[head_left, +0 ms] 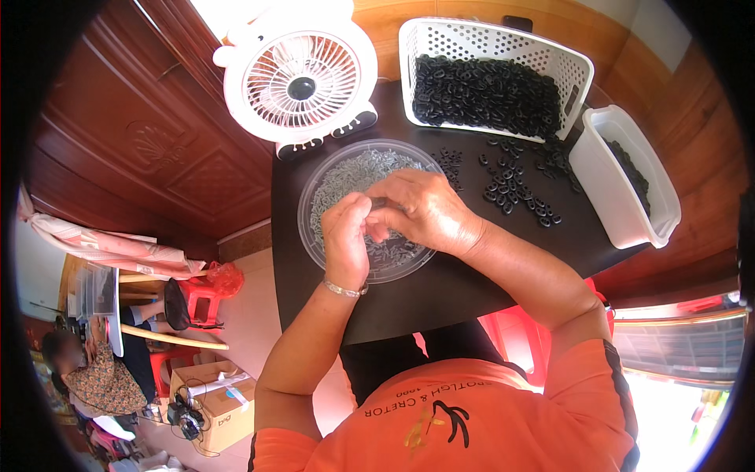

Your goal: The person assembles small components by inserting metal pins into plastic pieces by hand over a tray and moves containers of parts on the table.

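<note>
Above a round clear tub (309, 250), my two hands meet with their fingers closed. The tub holds many small, thin grey pieces (342, 182) that look like screws or pins. My left hand (344, 240), with a bracelet at its wrist, has thumb and fingertips pinched together. My right hand (431, 211) curls in from the right and grips a small dark piece (381, 203) at the left hand's fingertips. Its exact kind is too small to tell, and the fingers partly cover it. Whether the left hand holds a separate piece is hidden.
Loose black oval rings (503, 187) lie right of the tub. Behind them stands a white perforated basket (487, 39) heaped with black rings; a white bin (602, 169) is at the right. A white fan (236, 86) stands behind the tub. Another person (106, 385) sits far left.
</note>
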A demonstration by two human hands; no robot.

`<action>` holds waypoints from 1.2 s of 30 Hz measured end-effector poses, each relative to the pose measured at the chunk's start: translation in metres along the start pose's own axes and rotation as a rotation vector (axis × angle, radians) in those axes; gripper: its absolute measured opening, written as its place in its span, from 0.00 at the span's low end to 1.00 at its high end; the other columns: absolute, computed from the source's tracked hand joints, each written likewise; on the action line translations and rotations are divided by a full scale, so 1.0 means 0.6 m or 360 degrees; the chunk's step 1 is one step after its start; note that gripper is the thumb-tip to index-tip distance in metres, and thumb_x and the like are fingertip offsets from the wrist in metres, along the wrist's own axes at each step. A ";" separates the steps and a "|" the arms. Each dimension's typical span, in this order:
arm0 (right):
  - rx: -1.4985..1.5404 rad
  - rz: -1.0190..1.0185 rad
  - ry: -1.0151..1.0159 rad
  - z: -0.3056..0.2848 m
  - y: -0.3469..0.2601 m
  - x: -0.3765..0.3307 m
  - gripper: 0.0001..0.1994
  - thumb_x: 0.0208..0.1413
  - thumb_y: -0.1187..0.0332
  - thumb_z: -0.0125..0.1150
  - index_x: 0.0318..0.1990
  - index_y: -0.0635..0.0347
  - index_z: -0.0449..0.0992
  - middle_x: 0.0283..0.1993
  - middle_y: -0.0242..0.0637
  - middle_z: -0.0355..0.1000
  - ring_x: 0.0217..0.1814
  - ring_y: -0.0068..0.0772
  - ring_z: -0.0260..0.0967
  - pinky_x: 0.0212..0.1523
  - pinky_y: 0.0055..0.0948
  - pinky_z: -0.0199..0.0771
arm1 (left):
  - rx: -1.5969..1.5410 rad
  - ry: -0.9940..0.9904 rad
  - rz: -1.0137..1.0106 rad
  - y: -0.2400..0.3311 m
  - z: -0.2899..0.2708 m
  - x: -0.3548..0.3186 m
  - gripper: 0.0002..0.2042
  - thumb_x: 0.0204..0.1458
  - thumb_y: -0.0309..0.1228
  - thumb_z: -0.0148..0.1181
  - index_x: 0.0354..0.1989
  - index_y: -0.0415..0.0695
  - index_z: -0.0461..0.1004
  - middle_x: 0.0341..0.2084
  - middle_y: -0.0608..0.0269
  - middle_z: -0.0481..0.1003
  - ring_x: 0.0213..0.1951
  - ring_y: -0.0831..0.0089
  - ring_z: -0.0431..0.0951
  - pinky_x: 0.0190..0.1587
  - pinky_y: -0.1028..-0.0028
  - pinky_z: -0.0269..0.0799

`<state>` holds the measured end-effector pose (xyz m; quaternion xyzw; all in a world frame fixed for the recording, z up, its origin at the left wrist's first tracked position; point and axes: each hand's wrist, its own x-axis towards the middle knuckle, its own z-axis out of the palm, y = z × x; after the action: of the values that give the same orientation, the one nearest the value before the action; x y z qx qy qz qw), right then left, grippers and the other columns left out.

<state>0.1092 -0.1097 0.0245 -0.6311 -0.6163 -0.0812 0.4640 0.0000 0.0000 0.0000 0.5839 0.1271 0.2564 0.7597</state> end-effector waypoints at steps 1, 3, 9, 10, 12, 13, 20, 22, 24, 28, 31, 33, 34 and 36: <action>0.0005 -0.0009 0.0013 0.000 -0.001 0.001 0.10 0.43 0.71 0.64 0.35 0.60 0.75 0.27 0.40 0.72 0.28 0.41 0.72 0.27 0.33 0.72 | 0.0019 -0.0005 0.0035 0.001 0.000 0.000 0.13 0.50 0.35 0.48 0.21 0.39 0.69 0.15 0.62 0.70 0.17 0.77 0.68 0.21 0.79 0.62; 0.0010 -0.0018 0.0026 0.002 -0.002 0.001 0.10 0.43 0.71 0.64 0.34 0.60 0.75 0.27 0.40 0.72 0.28 0.41 0.72 0.27 0.33 0.72 | 0.0038 -0.0011 0.0070 0.002 0.000 -0.002 0.12 0.50 0.34 0.47 0.21 0.39 0.69 0.15 0.62 0.69 0.17 0.77 0.68 0.21 0.79 0.62; -0.0046 0.0037 -0.0003 0.003 -0.001 -0.007 0.08 0.42 0.71 0.64 0.32 0.61 0.75 0.24 0.40 0.71 0.27 0.42 0.71 0.27 0.34 0.71 | 0.0032 -0.0024 0.0047 0.000 0.007 -0.003 0.12 0.50 0.33 0.47 0.21 0.39 0.69 0.15 0.62 0.69 0.16 0.77 0.67 0.19 0.80 0.60; 0.0039 0.0039 -0.0003 0.004 0.000 -0.006 0.08 0.43 0.71 0.63 0.32 0.61 0.75 0.24 0.39 0.71 0.26 0.42 0.71 0.27 0.34 0.71 | 0.0046 0.0018 0.0033 0.000 0.007 -0.003 0.12 0.50 0.33 0.47 0.21 0.39 0.69 0.15 0.62 0.69 0.16 0.78 0.67 0.19 0.80 0.60; 0.0072 0.0024 0.0015 0.008 0.002 -0.006 0.06 0.43 0.71 0.62 0.31 0.61 0.76 0.25 0.38 0.72 0.27 0.41 0.71 0.29 0.33 0.71 | 0.0061 0.0064 0.0041 0.000 0.006 -0.004 0.12 0.51 0.34 0.47 0.23 0.38 0.69 0.15 0.62 0.69 0.16 0.78 0.68 0.19 0.81 0.61; 0.0059 0.0026 0.0019 0.008 0.002 -0.004 0.07 0.43 0.70 0.62 0.31 0.61 0.76 0.26 0.39 0.72 0.28 0.42 0.71 0.29 0.34 0.71 | 0.0097 0.0057 0.0044 0.002 0.004 -0.003 0.12 0.52 0.35 0.48 0.24 0.38 0.70 0.15 0.63 0.70 0.16 0.78 0.68 0.19 0.81 0.62; -0.0600 -0.0057 0.0626 -0.096 0.018 0.024 0.12 0.42 0.67 0.68 0.34 0.63 0.77 0.32 0.41 0.75 0.31 0.39 0.74 0.32 0.33 0.75 | 0.0169 0.0076 0.0119 0.009 0.005 -0.002 0.14 0.56 0.36 0.47 0.29 0.38 0.72 0.15 0.63 0.69 0.16 0.80 0.67 0.20 0.82 0.61; -0.0684 0.0252 0.1015 -0.159 0.032 0.028 0.11 0.42 0.65 0.68 0.33 0.60 0.77 0.30 0.41 0.74 0.32 0.42 0.73 0.34 0.34 0.74 | 0.0232 0.0082 0.0072 0.009 0.002 -0.002 0.13 0.55 0.35 0.47 0.29 0.38 0.72 0.15 0.64 0.69 0.16 0.80 0.66 0.20 0.82 0.60; -0.1106 0.0553 0.1308 -0.240 0.029 0.013 0.11 0.46 0.63 0.64 0.35 0.58 0.78 0.31 0.40 0.75 0.32 0.37 0.73 0.33 0.32 0.72 | 0.0214 0.0060 0.0053 0.010 0.002 0.001 0.12 0.55 0.34 0.47 0.29 0.37 0.72 0.15 0.64 0.69 0.16 0.80 0.66 0.20 0.82 0.60; -0.1912 0.0494 0.1747 -0.335 0.079 -0.042 0.12 0.46 0.65 0.63 0.40 0.55 0.77 0.43 0.38 0.73 0.43 0.41 0.69 0.46 0.38 0.69 | 0.0193 0.0038 0.0016 0.014 0.005 0.005 0.11 0.54 0.32 0.47 0.27 0.37 0.72 0.15 0.64 0.69 0.16 0.80 0.66 0.20 0.82 0.60; -0.1772 0.0426 0.1593 -0.316 0.087 -0.034 0.11 0.45 0.68 0.62 0.39 0.56 0.77 0.41 0.38 0.73 0.44 0.42 0.68 0.49 0.37 0.67 | 0.0211 0.0007 0.0024 0.013 0.003 0.007 0.11 0.54 0.32 0.48 0.27 0.37 0.72 0.15 0.64 0.69 0.16 0.80 0.66 0.20 0.83 0.60; -0.1484 0.0488 0.1256 -0.277 0.094 -0.019 0.08 0.45 0.68 0.61 0.34 0.58 0.78 0.36 0.41 0.74 0.43 0.43 0.69 0.46 0.36 0.69 | 0.0215 0.0006 0.0019 0.010 -0.001 0.007 0.11 0.54 0.32 0.48 0.27 0.37 0.72 0.15 0.64 0.69 0.16 0.80 0.66 0.20 0.83 0.60; -0.1110 0.0623 0.1043 -0.254 0.093 -0.010 0.08 0.46 0.66 0.60 0.33 0.58 0.78 0.34 0.42 0.74 0.39 0.45 0.71 0.42 0.37 0.70 | 0.0221 0.0006 0.0022 0.011 -0.003 0.006 0.11 0.53 0.32 0.48 0.26 0.38 0.72 0.15 0.65 0.69 0.16 0.80 0.66 0.20 0.83 0.60; -0.0893 0.0785 0.0370 -0.228 0.114 -0.015 0.09 0.44 0.66 0.58 0.32 0.58 0.78 0.32 0.42 0.74 0.35 0.46 0.72 0.39 0.37 0.71 | 0.0227 0.0012 0.0021 0.014 -0.003 0.005 0.11 0.53 0.32 0.48 0.26 0.38 0.72 0.15 0.65 0.69 0.16 0.81 0.66 0.20 0.83 0.60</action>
<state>0.2301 -0.1969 0.0613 -0.8492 -0.3433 -0.2037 0.3457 -0.0002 0.0046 0.0078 0.6365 0.1442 0.2538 0.7139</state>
